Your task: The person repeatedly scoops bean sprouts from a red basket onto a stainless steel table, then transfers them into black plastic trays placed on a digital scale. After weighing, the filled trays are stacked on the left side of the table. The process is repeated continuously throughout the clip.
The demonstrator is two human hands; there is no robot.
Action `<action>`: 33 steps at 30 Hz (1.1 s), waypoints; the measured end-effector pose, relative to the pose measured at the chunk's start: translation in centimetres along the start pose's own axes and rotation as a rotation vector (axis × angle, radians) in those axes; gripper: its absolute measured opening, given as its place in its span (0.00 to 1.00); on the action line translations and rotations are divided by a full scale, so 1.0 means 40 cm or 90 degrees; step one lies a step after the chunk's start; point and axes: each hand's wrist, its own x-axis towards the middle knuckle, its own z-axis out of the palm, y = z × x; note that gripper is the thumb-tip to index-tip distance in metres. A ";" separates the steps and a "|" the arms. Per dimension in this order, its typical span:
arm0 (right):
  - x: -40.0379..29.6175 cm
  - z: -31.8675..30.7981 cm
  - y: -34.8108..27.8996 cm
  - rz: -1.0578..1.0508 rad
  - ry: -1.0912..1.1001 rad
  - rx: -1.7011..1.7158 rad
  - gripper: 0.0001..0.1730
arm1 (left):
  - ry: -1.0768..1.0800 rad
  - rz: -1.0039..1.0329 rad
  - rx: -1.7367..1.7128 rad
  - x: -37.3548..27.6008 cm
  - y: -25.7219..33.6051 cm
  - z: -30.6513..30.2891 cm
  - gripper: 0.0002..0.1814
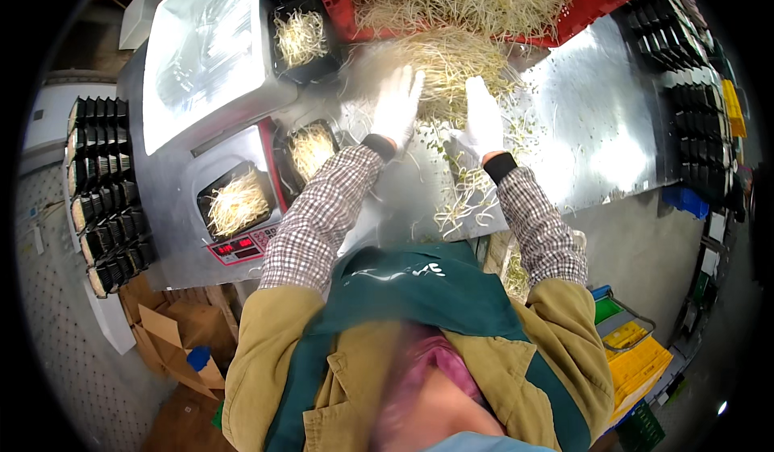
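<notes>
My left hand (396, 106), in a white glove, rests with fingers extended at the left edge of a heap of bean sprouts (450, 59) on the metal table. Opposite it, my right hand (481, 116), gloved too, touches the heap's lower right side with its thumb apart. Loose sprouts and green bits (465, 195) lie between and below my hands. Left of my left forearm, a black tray of sprouts (311, 149) stands beside a digital scale (266, 149), whose pan bears another filled tray (237, 203).
A red perforated crate (589, 16) full of sprouts stands at the far edge. At upper left are a white foam box (205, 59) and a filled black tray (300, 39). Stacked black trays stand at left (106, 192) and right (695, 125). Yellow crates (635, 361) are at lower right.
</notes>
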 end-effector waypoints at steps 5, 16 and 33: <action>0.123 0.045 0.055 -0.017 -0.085 -0.114 0.68 | 0.009 -0.019 0.109 0.125 -0.018 0.072 0.38; 0.269 -0.022 0.179 -0.116 -0.091 0.094 0.53 | -0.121 -0.016 0.074 0.289 0.048 -0.094 0.31; -0.142 -0.065 0.071 -0.290 -0.255 0.076 0.47 | -0.333 0.069 0.041 -0.230 0.136 -0.076 0.43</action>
